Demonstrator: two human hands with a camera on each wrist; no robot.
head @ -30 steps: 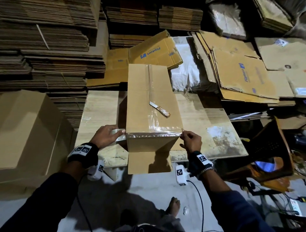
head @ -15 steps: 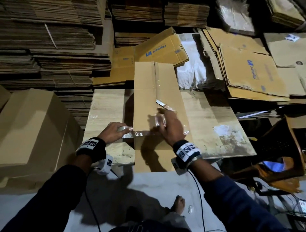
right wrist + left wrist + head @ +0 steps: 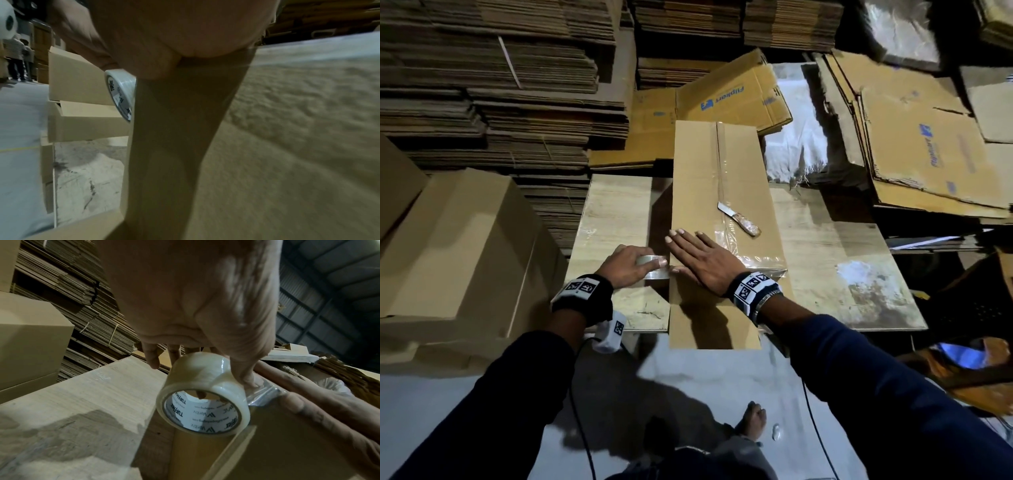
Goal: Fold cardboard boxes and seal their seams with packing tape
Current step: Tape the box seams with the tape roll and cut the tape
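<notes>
A long folded cardboard box (image 3: 705, 178) lies on the wooden table (image 3: 616, 212), with clear tape running along its middle seam and a strip across its near end. My left hand (image 3: 626, 267) grips the clear tape roll (image 3: 652, 265) (image 3: 202, 394) at the box's left edge, thumb on its outer face and a fingertip inside the core. My right hand (image 3: 702, 260) lies flat, fingers straight, pressing the cross strip of tape onto the box top. In the right wrist view the tape roll (image 3: 121, 95) shows beside the box's edge.
A knife (image 3: 739, 219) with a wrapped handle lies on the box, just beyond my right hand. A made-up box (image 3: 458, 257) stands at the left. Stacks of flat cardboard (image 3: 500, 85) fill the back, printed flattened boxes (image 3: 928, 144) the right. My bare foot (image 3: 751, 421) is below.
My right hand let go of the tape's free end at the box's right edge and swept leftward across the top, flattening the strip. The left hand kept hold of the roll.
</notes>
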